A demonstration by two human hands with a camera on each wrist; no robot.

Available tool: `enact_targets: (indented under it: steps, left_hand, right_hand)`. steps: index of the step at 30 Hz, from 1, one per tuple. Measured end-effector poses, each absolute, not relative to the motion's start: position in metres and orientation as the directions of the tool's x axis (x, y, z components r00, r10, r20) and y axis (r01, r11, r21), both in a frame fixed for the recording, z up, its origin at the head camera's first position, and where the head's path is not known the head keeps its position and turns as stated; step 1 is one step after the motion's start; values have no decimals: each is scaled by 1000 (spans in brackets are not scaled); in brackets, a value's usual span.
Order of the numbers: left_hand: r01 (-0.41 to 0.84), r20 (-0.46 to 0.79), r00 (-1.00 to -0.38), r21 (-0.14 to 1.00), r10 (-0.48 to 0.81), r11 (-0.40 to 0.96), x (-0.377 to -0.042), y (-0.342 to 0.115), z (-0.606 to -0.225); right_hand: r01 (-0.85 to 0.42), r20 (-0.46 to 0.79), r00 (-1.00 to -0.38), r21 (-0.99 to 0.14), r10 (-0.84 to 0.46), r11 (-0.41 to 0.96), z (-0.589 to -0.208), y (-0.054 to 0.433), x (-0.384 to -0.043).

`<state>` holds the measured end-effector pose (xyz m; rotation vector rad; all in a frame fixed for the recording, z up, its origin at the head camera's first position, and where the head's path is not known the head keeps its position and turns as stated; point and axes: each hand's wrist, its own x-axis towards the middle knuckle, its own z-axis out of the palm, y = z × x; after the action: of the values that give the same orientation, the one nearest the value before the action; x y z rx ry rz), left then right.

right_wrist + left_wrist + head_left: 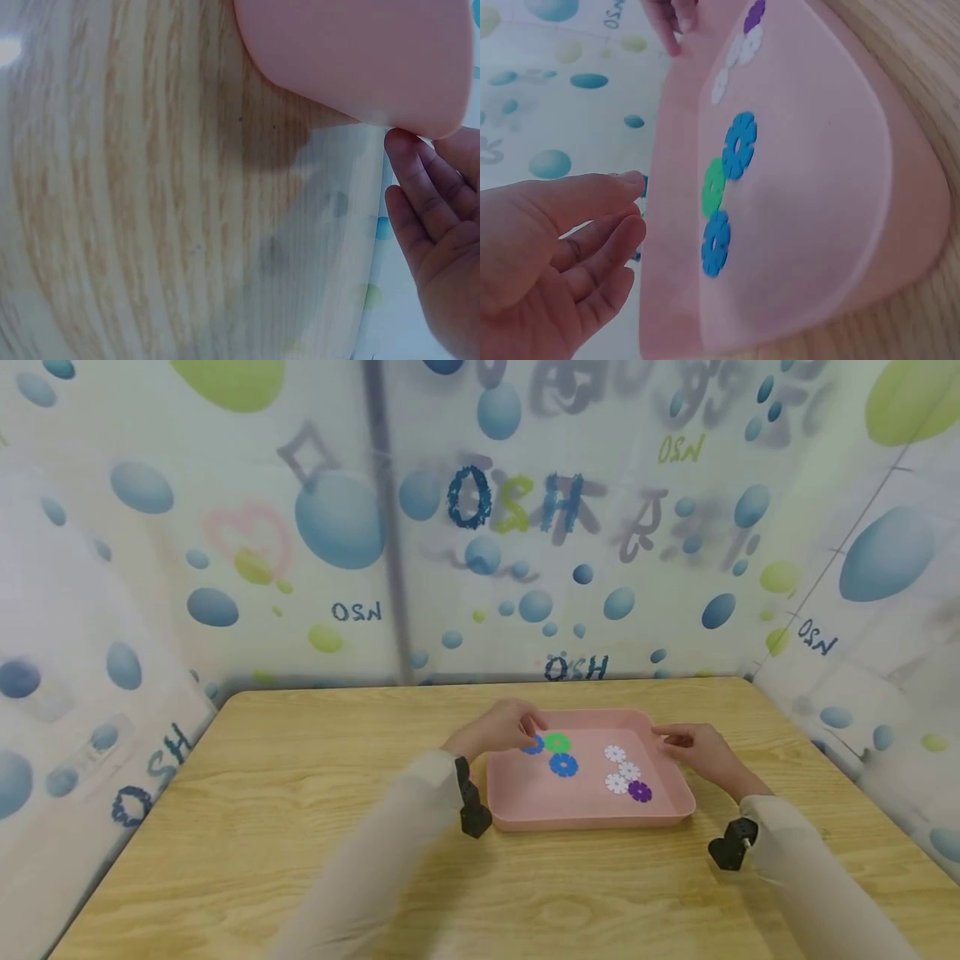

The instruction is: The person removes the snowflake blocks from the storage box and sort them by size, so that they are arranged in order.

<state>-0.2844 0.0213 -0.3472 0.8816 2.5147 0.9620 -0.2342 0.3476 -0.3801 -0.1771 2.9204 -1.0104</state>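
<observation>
A shallow pink tray (558, 810) rests on the table with notched, flower-shaped plastic discs in it. On its left side are a green disc (557, 742), a blue disc (564, 765) and another blue disc (715, 244). My left hand (506, 727) hovers over that second one, partly covering it in the head view; its fingers are loosely bent with nothing between them. Three white discs (615, 753) and a purple disc (640, 791) lie to the right. My right hand (697, 749) pinches the tray's far right rim, fingertips (403, 142) against the outer wall.
The wooden table (300, 777) extends around the tray on all sides. Behind it hangs a pale curtain (420, 577) printed with blue and green dots, and similar curtains close off both sides. A black wrist camera (471, 802) sits on the left sleeve.
</observation>
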Motion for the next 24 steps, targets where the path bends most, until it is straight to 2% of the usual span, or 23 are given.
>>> enact_targets:
  steps: [11, 24]
  left_hand:
    - [408, -204, -737, 625, 644, 666, -283, 59, -357]
    - [356, -247, -757, 619, 605, 700, -281, 72, -363]
  right_hand:
    - [-125, 25, -990, -601, -138, 789, -381, 349, -236]
    - [-105, 7, -992, -605, -127, 789, -379, 349, -234]
